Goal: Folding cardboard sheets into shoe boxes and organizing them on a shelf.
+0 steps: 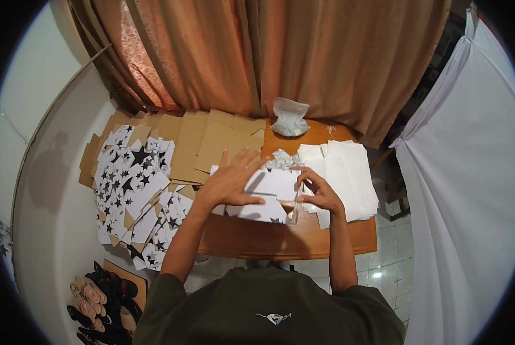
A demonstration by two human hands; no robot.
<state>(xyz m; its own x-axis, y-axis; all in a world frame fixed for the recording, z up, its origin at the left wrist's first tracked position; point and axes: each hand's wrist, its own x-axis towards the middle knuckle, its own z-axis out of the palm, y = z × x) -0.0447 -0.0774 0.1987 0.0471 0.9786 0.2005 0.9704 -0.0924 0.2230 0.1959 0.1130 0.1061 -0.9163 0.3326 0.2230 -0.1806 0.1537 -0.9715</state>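
Observation:
My left hand lies flat, fingers spread, pressing on a white folded paper piece in the middle of a wooden table. My right hand grips the right edge of that same piece with bent fingers. More white sheets with star print lie under it. A small heap of white shreds sits just beyond my hands.
A pile of white sheets lies right of my hands. Star-printed white cards and brown cardboard pieces cover the left side. A clear bag of white bits stands at the back by an orange curtain. Sandals lie on the floor.

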